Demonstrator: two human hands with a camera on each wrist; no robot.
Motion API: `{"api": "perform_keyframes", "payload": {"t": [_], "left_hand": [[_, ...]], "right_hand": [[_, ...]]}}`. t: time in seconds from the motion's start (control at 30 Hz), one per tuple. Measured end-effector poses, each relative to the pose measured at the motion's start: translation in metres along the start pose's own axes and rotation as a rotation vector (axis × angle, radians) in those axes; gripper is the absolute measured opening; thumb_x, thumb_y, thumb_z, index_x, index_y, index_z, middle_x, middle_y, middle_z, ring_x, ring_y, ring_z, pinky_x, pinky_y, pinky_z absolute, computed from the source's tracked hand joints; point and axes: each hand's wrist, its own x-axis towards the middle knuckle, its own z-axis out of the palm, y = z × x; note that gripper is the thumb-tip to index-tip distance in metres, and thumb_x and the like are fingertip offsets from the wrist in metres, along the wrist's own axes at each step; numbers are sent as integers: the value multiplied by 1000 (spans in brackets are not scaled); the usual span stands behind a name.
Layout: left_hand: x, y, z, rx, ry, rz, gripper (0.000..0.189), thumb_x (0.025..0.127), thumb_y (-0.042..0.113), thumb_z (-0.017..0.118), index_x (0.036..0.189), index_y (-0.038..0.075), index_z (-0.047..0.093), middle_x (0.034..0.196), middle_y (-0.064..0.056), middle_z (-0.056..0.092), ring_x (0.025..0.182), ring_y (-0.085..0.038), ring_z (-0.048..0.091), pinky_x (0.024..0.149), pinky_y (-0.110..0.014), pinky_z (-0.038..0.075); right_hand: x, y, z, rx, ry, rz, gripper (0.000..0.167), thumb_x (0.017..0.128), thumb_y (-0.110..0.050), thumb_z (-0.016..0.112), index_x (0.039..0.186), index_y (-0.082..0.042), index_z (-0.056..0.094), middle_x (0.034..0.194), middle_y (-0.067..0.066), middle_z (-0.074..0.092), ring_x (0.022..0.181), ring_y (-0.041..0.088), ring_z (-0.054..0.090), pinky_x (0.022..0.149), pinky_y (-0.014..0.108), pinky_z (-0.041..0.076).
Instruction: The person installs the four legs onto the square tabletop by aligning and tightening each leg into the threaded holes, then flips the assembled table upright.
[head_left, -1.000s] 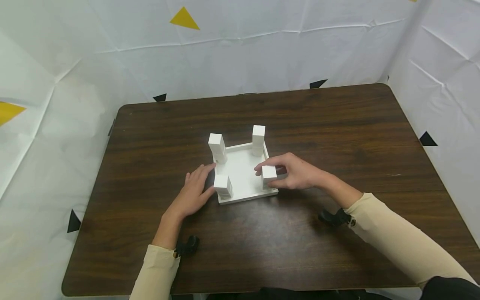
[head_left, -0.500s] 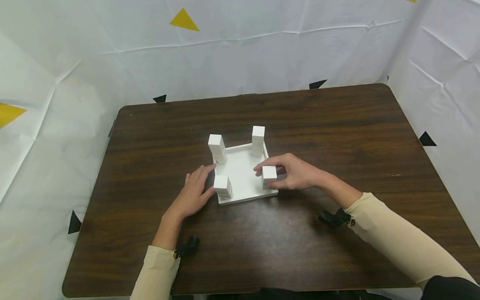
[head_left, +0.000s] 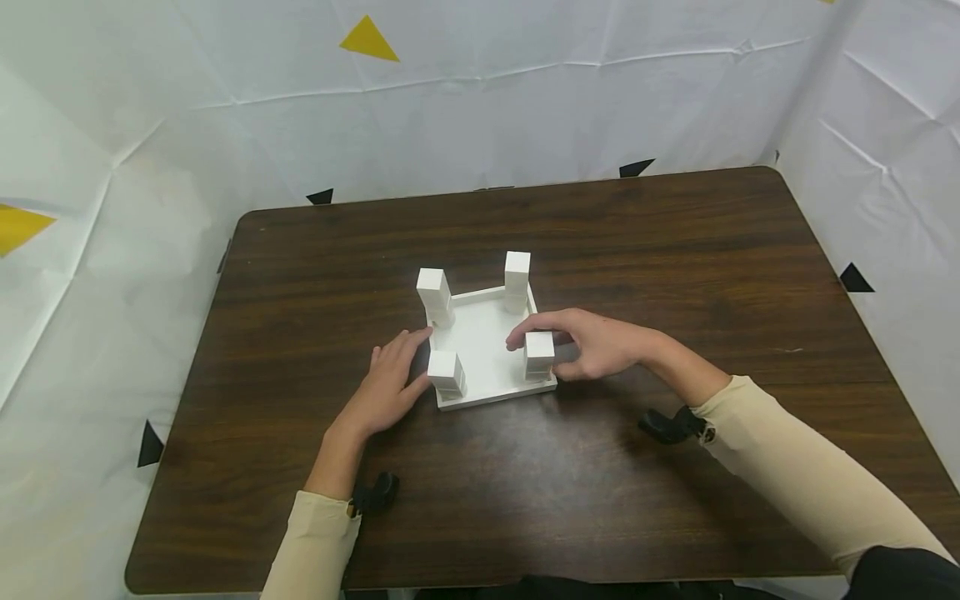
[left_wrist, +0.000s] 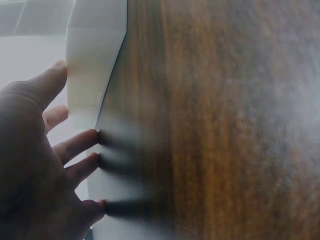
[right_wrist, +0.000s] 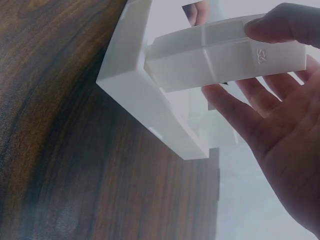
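Observation:
A small white square tabletop (head_left: 481, 342) with a raised rim lies flat, with an upright white table leg at every corner. My right hand (head_left: 600, 343) is around the near right table leg (head_left: 538, 354), fingers curled about its sides. In the right wrist view one fingertip lies on this leg's upper face and another is at its lower edge. The leg's foot sits in the rim's corner. My left hand (head_left: 384, 385) rests at the tabletop's left side, fingers spread and fingertips against the rim, beside the near left leg (head_left: 447, 372).
The far left leg (head_left: 435, 296) and far right leg (head_left: 517, 279) stand behind my hands. All of it is on a dark wooden table (head_left: 675, 250) with rounded corners. White sheets (head_left: 480, 125) with yellow and black triangles hang around its back and sides.
My right hand has shifted slightly toward the person and right, its thumb slipping from the front of the leg to its side. The left hand and tabletop stay still.

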Motion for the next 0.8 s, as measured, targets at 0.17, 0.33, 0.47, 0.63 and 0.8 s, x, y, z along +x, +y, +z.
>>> {"api": "perform_keyframes", "payload": {"t": [0.17, 0.33, 0.47, 0.63, 0.8], "left_hand": [[0, 0, 0, 0, -2, -2, 65, 99, 26, 57, 155, 20, 25, 159, -11, 26, 148, -31, 15, 113, -65, 5], [1, 0, 0, 2, -2, -2, 65, 99, 26, 58, 155, 20, 25, 159, -11, 26, 148, -30, 15, 113, -65, 5], [1, 0, 0, 2, 0, -1, 65, 99, 25, 58, 155, 20, 25, 159, -10, 26, 148, -30, 15, 113, -65, 5], [1, 0, 0, -1, -1, 3, 65, 99, 25, 57, 155, 19, 25, 159, -11, 26, 148, -31, 15, 112, -65, 5], [1, 1, 0, -2, -9, 1, 65, 99, 26, 57, 155, 20, 24, 159, -11, 25, 148, -31, 15, 113, -65, 4]], "right_hand": [[0, 1, -1, 34, -3, 8, 48, 87, 7, 61, 130, -14, 57, 127, -4, 58, 122, 19, 52, 102, 43, 44], [0, 2, -2, 58, -9, 28, 44, 88, 5, 64, 128, -15, 57, 124, -4, 58, 120, 16, 51, 102, 45, 43], [-1, 1, -3, 64, -7, 42, 42, 88, 3, 66, 123, -17, 58, 123, 1, 58, 118, 17, 50, 101, 49, 43], [-1, 1, -2, 63, -4, 46, 39, 87, 3, 69, 121, -14, 58, 124, 2, 57, 118, 18, 49, 101, 52, 42], [-1, 0, -2, 63, 10, 49, 40, 85, 3, 71, 121, -10, 59, 122, -2, 58, 119, 19, 50, 101, 52, 43]]}}
